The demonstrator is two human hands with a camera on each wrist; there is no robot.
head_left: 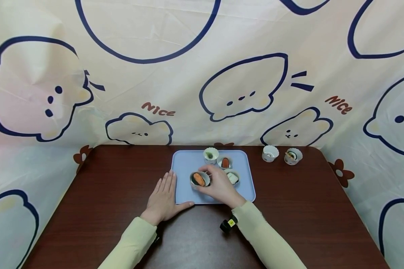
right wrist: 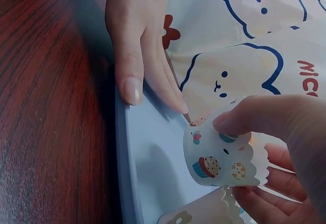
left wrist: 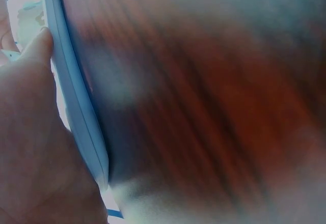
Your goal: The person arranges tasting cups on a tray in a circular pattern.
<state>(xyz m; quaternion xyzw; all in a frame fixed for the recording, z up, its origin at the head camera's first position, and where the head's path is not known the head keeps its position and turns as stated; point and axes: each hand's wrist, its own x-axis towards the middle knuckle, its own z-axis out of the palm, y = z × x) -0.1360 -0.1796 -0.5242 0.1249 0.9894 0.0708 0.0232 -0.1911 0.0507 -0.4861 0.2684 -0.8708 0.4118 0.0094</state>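
My left hand (head_left: pixel 163 198) rests at the left side of a light blue tray (head_left: pixel 183 194), its fingers straight and its thumb along the front edge. In the left wrist view the thumb (left wrist: pixel 38 46) touches the tray's rim. My right hand (head_left: pixel 221 186) holds a paper baking cup (right wrist: pixel 209 147) with printed cupcakes, thumb on one side and fingers on the other. Inside that cup is a piece of sushi (head_left: pixel 199 179) with an orange topping and dark wrap. The cup is tilted above the tray in the right wrist view.
Still on the tray are a cup with something green (head_left: pixel 210 154), one with a red-orange topping (head_left: pixel 225 163) and one with a white piece (head_left: pixel 232 178). Two more cups, a white one (head_left: pixel 270 154) and one with food (head_left: pixel 293 156), stand right of the tray on the brown table (head_left: pixel 306 201).
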